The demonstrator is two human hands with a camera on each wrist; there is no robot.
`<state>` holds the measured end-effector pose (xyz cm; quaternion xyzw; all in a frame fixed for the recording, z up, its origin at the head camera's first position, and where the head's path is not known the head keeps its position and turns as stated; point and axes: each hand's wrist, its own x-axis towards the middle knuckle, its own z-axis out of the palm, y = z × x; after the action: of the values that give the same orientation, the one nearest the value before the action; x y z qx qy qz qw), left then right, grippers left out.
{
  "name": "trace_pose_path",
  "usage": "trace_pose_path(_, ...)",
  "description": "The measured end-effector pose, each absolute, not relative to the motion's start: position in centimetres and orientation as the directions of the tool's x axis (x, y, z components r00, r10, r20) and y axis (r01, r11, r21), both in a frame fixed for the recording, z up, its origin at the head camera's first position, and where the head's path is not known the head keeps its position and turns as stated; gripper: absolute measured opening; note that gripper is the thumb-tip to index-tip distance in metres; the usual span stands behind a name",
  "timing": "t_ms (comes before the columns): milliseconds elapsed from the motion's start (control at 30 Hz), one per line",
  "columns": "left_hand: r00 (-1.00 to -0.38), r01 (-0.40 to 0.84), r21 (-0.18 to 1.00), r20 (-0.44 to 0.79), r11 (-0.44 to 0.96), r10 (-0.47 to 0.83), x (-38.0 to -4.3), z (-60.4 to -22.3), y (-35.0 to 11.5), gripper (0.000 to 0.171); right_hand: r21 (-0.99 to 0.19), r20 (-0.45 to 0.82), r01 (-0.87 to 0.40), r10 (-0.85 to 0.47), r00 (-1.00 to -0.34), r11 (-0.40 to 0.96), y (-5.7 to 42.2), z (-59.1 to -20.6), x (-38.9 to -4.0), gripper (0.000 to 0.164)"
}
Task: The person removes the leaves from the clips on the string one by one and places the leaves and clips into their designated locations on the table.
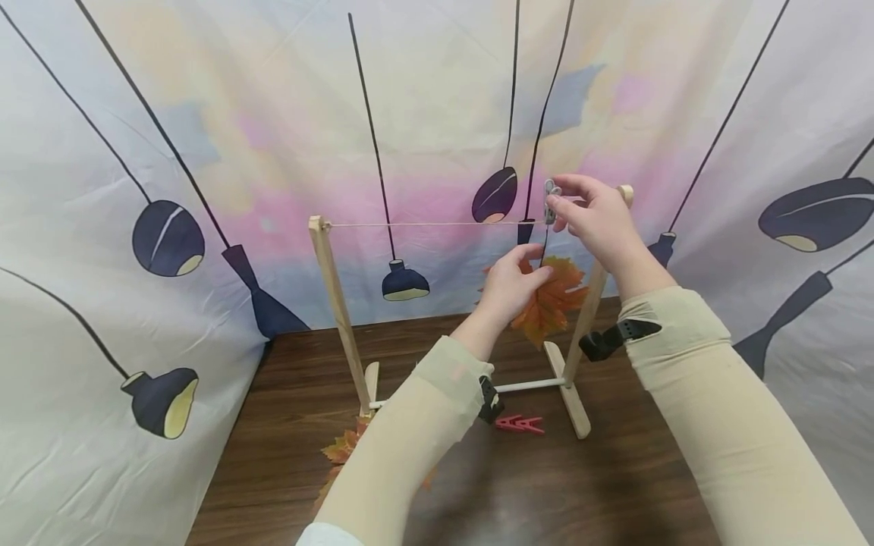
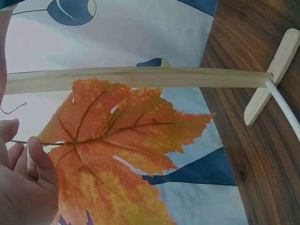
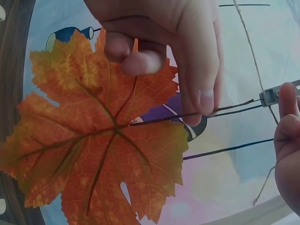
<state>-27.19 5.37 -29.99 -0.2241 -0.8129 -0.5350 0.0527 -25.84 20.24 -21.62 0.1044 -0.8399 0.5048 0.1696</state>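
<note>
An orange artificial maple leaf [image 1: 556, 299] hangs below a thin string [image 1: 423, 224] stretched between two wooden posts. My left hand [image 1: 508, 284] pinches its dark stem [image 3: 164, 118] between thumb and fingertips. Above it, my right hand [image 1: 597, 216] grips a grey clothespin [image 1: 549, 205] upright at the string. In the right wrist view, the clothespin [image 3: 269, 97] overlaps the string, and the stem's tip comes close to its jaws. The leaf [image 2: 122, 136] fills the middle of the left wrist view, beside the left hand [image 2: 30, 183].
The wooden frame has a left post [image 1: 337, 303], a right post [image 1: 587, 326] and a white lower bar [image 1: 532, 386]. Red clothespins [image 1: 520, 424] lie on the brown table [image 1: 273, 455]. More leaves [image 1: 341, 451] are partly hidden by the left forearm. A lamp-patterned cloth [image 1: 437, 114] stands behind.
</note>
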Motion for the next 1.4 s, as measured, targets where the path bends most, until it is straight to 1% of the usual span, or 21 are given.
trace_pose_path(133,-0.891,0.423,0.856,0.331,0.298,0.311,-27.3,-29.9,5.6,0.038,-0.817,0.405,-0.358,0.010,-0.914,0.453,20.0,-21.7,-25.8,0.051)
trace_pose_path(233,-0.897,0.415,0.861,0.332,0.295,0.293,-27.3,-29.9,5.7,0.034,-0.815,0.417,-0.369,0.011,-0.909,0.446,19.9,-21.8,-25.9,0.050)
trace_pose_path(367,-0.910,0.397,0.863,0.327,0.311,0.253,-27.1,-29.8,5.8,0.025,-0.812,0.428,-0.386,-0.003,-0.904,0.439,19.7,-21.9,-26.0,0.051)
trace_pose_path(567,-0.911,0.407,0.843,0.346,0.352,0.224,-26.9,-29.5,5.8,0.022,-0.808,0.431,-0.388,-0.005,-0.903,0.444,19.5,-22.0,-26.0,0.047)
trace_pose_path(800,-0.917,0.397,0.855,0.352,0.333,0.190,-27.0,-28.9,6.2,0.014,-0.800,0.440,-0.404,-0.024,-0.898,0.443,19.4,-21.9,-25.9,0.043)
trace_pose_path(1000,-0.929,0.369,0.860,0.331,0.352,0.166,-27.1,-28.4,6.3,0.014,-0.800,0.448,-0.413,-0.026,-0.894,0.435,19.3,-21.9,-25.9,0.038)
trace_pose_path(1233,-0.925,0.378,0.872,0.340,0.310,0.170,-26.9,-28.3,6.0,0.010,-0.793,0.473,-0.434,-0.016,-0.881,0.426,19.2,-21.9,-26.1,0.032)
trace_pose_path(1400,-0.923,0.382,0.873,0.345,0.303,0.169,-27.1,-28.0,5.8,0.012,-0.783,0.501,-0.457,-0.008,-0.865,0.421,19.2,-21.8,-26.0,0.025)
